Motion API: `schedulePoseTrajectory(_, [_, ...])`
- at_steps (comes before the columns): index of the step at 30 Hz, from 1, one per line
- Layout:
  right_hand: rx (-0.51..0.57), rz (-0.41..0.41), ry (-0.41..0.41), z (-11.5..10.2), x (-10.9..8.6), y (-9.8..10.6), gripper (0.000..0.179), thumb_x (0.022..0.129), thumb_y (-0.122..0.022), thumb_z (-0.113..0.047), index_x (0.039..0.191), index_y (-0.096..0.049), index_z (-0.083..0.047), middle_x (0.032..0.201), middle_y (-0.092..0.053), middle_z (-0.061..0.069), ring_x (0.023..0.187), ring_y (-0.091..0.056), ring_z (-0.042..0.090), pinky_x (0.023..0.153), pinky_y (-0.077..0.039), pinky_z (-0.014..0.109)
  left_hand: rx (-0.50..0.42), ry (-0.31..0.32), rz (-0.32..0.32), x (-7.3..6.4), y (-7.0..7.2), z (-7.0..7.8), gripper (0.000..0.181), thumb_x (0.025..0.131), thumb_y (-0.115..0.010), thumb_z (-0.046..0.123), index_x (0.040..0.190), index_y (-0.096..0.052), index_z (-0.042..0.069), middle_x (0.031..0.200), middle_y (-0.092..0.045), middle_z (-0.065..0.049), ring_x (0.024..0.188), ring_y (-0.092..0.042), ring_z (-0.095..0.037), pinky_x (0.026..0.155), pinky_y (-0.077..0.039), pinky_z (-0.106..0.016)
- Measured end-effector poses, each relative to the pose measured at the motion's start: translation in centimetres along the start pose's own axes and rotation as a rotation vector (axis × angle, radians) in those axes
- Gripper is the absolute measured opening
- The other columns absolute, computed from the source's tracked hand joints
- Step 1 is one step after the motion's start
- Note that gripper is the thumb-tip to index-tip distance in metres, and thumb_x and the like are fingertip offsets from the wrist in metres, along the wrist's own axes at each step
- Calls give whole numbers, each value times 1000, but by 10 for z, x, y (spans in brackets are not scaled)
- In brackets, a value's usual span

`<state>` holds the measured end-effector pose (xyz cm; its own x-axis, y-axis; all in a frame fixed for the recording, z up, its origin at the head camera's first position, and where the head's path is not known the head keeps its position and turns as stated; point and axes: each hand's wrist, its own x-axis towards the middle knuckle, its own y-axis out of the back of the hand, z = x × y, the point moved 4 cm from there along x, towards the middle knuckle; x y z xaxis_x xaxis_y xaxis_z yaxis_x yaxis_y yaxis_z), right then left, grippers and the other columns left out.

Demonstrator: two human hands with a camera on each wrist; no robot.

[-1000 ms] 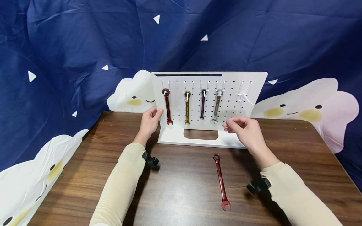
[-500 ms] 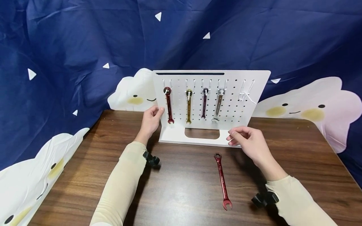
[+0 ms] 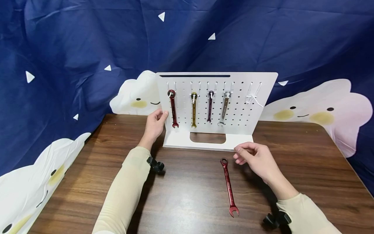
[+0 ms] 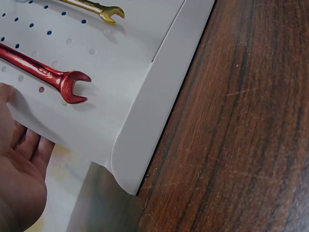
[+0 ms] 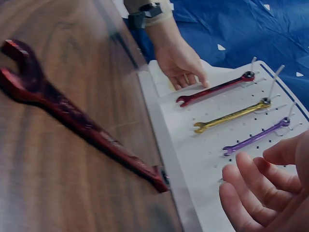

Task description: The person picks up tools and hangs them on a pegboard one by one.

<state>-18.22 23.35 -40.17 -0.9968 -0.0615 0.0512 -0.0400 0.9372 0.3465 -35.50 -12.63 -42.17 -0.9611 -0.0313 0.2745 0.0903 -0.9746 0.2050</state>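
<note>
My left hand (image 3: 155, 126) holds the left edge of a white pegboard stand (image 3: 187, 139), thumb on the front and fingers behind, as the left wrist view also shows. On its hooks hang a red wrench (image 3: 173, 110), a gold wrench (image 3: 194, 110), a purple wrench (image 3: 210, 107) and a silver wrench (image 3: 224, 109). Another red wrench (image 3: 229, 188) lies on the table, its open end toward me. Above the table, just right of that wrench's ring end, is my right hand (image 3: 260, 161), fingers loosely bent and nothing held.
A hook (image 3: 252, 98) at the right of the board carries no wrench. The wooden table (image 3: 187, 201) runs back to a dark blue curtain (image 3: 87, 39) printed with clouds. Each wrist wears a black camera mount.
My right hand has come down from in front of the board's lower right toward me, near the loose red wrench. The left hand stays on the board's edge.
</note>
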Motion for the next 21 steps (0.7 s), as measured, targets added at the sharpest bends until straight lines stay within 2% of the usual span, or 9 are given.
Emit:
schedulePoseTrajectory(11, [22,-56,-55,15,-18,-9,25,107,-64,-7,117,-68,16,84,-78,11,69,-74,12,68,-64,32,34,-8,7,-2,0,3,26,109,-66,17,112,-74,-6,89,-69,-28,74,-52,-7,73,-42,-22])
schedulePoseTrajectory(21, [25,-151,-146,31,-33,-23,22,106,-66,-7,114,-69,14,85,-75,15,67,-71,14,65,-63,33,39,-12,3,-1,1,1,27,109,-66,18,104,-73,-8,76,-62,-20,69,-47,-7,68,-39,-23])
